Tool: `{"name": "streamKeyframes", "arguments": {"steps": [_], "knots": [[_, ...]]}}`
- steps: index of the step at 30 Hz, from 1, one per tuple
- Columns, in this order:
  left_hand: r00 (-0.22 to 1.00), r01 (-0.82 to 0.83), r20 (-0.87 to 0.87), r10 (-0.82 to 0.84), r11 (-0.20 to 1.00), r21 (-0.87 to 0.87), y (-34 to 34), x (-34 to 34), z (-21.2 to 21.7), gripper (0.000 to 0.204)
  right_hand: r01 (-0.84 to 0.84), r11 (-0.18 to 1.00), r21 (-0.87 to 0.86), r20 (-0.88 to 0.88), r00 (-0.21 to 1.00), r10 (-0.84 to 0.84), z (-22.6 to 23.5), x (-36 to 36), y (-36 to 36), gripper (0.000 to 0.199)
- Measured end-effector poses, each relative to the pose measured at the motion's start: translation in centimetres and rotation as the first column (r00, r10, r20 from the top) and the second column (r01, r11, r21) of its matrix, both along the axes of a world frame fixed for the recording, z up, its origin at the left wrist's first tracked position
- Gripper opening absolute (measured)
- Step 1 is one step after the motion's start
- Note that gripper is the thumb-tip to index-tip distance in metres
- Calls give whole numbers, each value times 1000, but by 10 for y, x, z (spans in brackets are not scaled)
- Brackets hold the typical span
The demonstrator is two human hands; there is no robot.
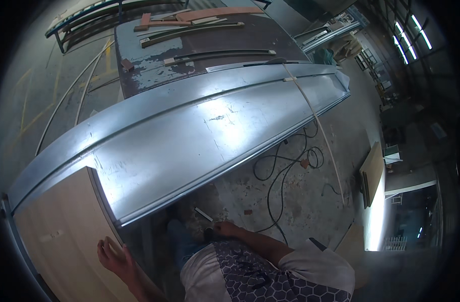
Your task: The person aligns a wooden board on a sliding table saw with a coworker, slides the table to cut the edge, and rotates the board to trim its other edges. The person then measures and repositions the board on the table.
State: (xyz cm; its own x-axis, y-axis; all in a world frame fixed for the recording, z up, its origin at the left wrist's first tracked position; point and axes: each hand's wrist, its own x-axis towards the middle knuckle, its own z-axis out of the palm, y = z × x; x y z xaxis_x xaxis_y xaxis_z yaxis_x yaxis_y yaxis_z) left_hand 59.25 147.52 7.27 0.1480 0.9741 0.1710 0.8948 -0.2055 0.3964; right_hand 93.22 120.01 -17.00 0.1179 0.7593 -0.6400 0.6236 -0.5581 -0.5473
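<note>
A pale wooden board [63, 226] lies at the left end of a long, shiny sheet-metal bench [189, 136]. My left hand [116, 256] is at the board's right edge, fingers curled on its top face and thumb along the edge, gripping it. In front of my body, my right hand [225, 229] is closed. Whatever it holds is too dark and small to make out. A short pale strip [203, 214] shows just beyond that hand; whether the two touch is unclear.
Behind the bench, a worn dark table [240, 40] carries wooden strips and reddish pieces. A long thin strip [315, 116] leans across the bench's right part to the floor. Black cable [275, 196] coils on the concrete. Boards [373, 173] stand at the right.
</note>
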Motion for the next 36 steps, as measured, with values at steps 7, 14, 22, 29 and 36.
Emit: {"name": "streamKeyframes", "arguments": {"steps": [7,14,22,29,36], "knots": [[997,73,-41,-70,996,52,54,17,-7,55,104,991,-82,41,994,-101,4,-1,23,43],[982,166,-117,-147,971,171,61,25,2,61,193,957,-216,63,981,-183,5,11,26,39],[971,188,-200,-134,941,281,48,28,-6,53,897,441,-8,55,441,-896,-22,90,-112,37],[987,163,-48,-156,953,256,-50,112,-57,52,923,385,26,18,385,-923,-8,180,-243,43],[921,391,96,-379,897,-205,-300,201,-129,51,540,833,-122,143,840,-524,-22,208,-334,46]]}}
